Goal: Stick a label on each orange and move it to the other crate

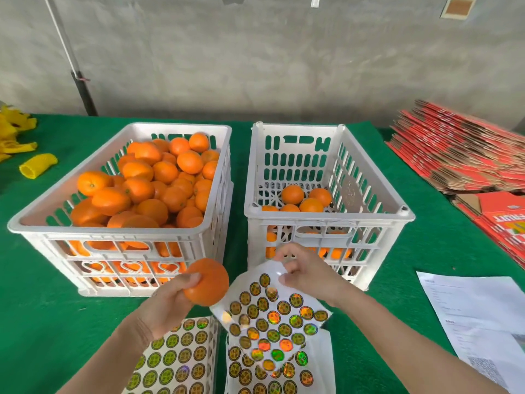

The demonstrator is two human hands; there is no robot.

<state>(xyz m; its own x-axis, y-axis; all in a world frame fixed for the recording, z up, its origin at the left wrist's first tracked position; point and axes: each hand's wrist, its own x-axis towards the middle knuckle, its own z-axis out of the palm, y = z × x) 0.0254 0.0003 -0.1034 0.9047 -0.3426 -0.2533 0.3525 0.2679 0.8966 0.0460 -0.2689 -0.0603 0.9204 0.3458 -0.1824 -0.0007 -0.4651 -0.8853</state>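
Head view: at 6 o'clock, nearest the person, flat label sheets [176, 362] of shiny round stickers lie on the green desk [56, 322]. Just beyond them, at 7 o'clock, the left hand [170, 302] grips one orange [207, 281] with curled fingers, in front of the full crate. At 5 o'clock the right hand [306, 275] pinches the top edge of a lifted, curling label sheet [272, 322] between thumb and fingertips, just beside the orange. Farther back two white crates stand side by side: the left crate [119, 223] at 9 o'clock, heaped with oranges [159, 180], and the right crate [326, 220] at 3 o'clock, with a few labelled-side-hidden fruits [292, 194] on its floor. A printed paper [477, 314] lies at 4 o'clock, flattened red cartons [460, 155] at 2 o'clock, yellow foam sleeves [38, 165] at 10 o'clock.
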